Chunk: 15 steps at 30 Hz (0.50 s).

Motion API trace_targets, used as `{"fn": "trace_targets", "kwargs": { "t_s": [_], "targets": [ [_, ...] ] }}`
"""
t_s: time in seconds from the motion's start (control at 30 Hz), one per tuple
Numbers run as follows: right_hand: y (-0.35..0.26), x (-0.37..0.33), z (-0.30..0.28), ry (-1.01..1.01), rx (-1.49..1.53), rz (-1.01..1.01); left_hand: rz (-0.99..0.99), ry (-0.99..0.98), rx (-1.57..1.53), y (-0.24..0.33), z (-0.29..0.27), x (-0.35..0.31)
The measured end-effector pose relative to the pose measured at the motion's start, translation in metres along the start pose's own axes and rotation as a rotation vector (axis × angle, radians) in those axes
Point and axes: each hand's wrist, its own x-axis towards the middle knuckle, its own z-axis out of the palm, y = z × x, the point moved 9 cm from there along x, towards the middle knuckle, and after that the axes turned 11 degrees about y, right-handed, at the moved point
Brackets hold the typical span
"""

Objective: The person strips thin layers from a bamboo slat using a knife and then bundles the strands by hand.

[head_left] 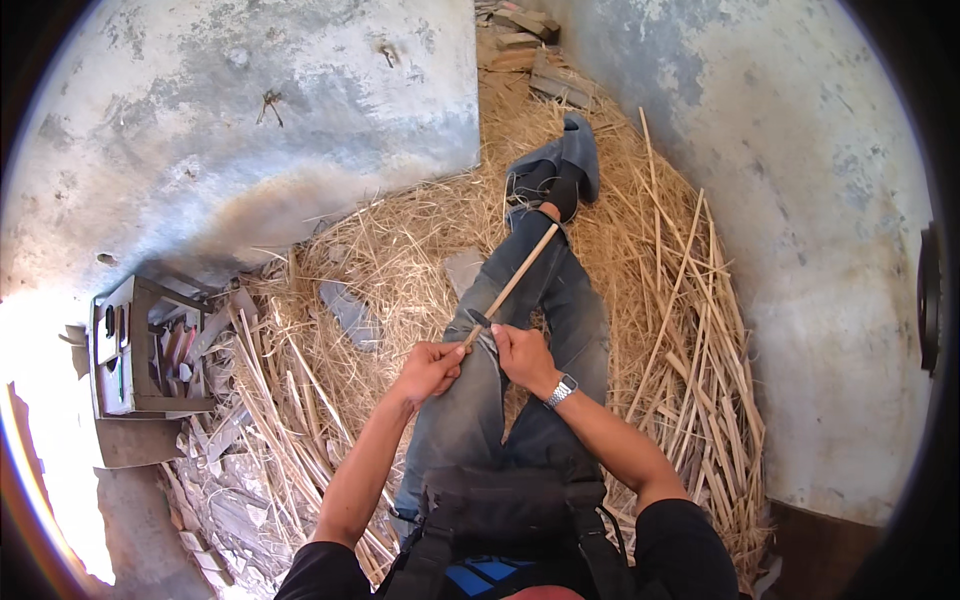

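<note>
A slim, pale bamboo stick (524, 266) slants across my outstretched legs (450, 430), its far end near my ankles. My left hand (428, 371) pinches the stick's near end between thumb and fingers. Closed just to the right of it, my right hand (524, 356) grips a small knife (478, 318). The knife's dark blade sits against the stick a little beyond my left fingertips; most of its handle is hidden in my fist. A metal-band watch (562, 390) is on my right wrist.
Straw and shavings (400, 250) cover the floor around me. Split bamboo strips (700, 400) lie piled on the right, with more strips (285, 400) on the left. A small wooden cabinet (150, 345) stands by the left wall. Concrete walls (790, 200) rise on both sides.
</note>
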Motion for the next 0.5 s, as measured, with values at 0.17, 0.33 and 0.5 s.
{"fn": "trace_targets", "kwargs": {
  "t_s": [0.17, 0.33, 0.5],
  "targets": [
    [0.015, -0.005, -0.002, -0.109, 0.265, 0.056, -0.026, -0.076, -0.066, 0.014, 0.02, -0.006],
    [0.037, 0.043, -0.044, 0.187, 0.266, 0.054, -0.161, -0.2, -0.131, 0.007, 0.029, -0.011],
    [0.052, 0.098, -0.076, 0.352, -0.089, 0.01, -0.299, -0.301, -0.278, -0.007, 0.016, -0.013]
  ]
}}
